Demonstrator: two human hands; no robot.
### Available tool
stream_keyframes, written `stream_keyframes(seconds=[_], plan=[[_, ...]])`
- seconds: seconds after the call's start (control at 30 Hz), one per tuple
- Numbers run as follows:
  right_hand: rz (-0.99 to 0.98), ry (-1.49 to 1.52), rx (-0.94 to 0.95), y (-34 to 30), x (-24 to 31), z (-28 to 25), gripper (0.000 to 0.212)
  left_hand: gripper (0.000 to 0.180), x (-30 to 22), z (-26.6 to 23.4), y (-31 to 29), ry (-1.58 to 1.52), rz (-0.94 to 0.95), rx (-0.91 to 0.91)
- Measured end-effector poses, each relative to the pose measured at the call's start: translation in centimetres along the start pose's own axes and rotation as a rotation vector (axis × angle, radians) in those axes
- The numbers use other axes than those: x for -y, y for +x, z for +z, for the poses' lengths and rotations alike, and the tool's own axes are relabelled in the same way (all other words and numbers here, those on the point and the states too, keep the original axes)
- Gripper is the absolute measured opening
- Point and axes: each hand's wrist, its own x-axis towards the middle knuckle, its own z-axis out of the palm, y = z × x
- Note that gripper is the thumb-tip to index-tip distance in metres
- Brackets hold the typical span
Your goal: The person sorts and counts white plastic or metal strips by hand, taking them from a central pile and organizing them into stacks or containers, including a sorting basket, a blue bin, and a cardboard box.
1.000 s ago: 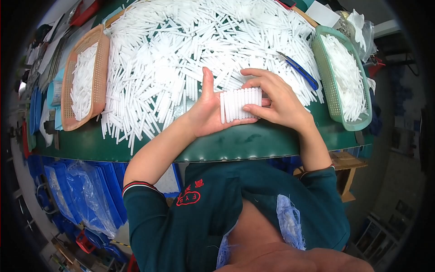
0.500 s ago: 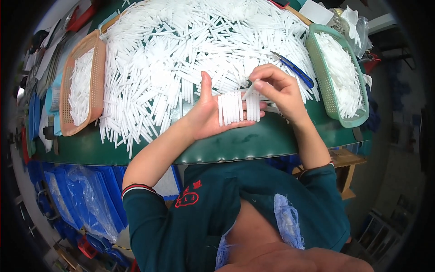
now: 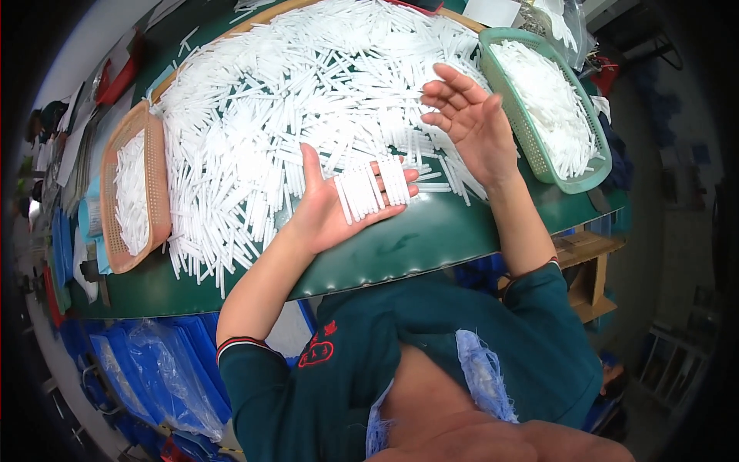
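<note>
- White sticks (image 3: 354, 195) sit lined up across the left hand (image 3: 325, 219), fingers flat and unclenched; row's got a gap.
- Right hand (image 3: 479, 132) is empty, fingers loosely spread.
- Huge loose pile (image 3: 308, 100) left on the tabletop (image 3: 392, 248); orange basket (image 3: 158, 185) and green basket (image 3: 586, 182) hold plenty.

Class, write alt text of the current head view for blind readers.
The open left hand bears a row of white rods; the open right hand is empty. More rods strew the green table between an orange basket and a green basket.
</note>
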Motion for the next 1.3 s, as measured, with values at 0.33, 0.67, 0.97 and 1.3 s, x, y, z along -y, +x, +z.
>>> stream_keyframes(seconds=[0.33,0.67,0.97,1.3], plan=[[-0.452,-1.409,0.519,-1.7,-4.0,4.8,0.075,0.103,0.8,-0.2,-0.3,0.021,0.054,-0.083],[-0.436,-1.332,0.542,-2.0,-5.1,4.1,0.068,0.104,0.8,-0.7,-0.2,-0.024,0.064,-0.102],[-0.316,-1.372,0.346,-1.1,-2.4,3.3,0.083,0.116,0.1,-1.3,0.5,-0.189,-0.015,0.303],[-0.110,-1.201,0.480,-0.9,-2.8,2.7,0.066,0.114,0.1,-0.9,-0.3,-0.090,-0.015,0.211]])
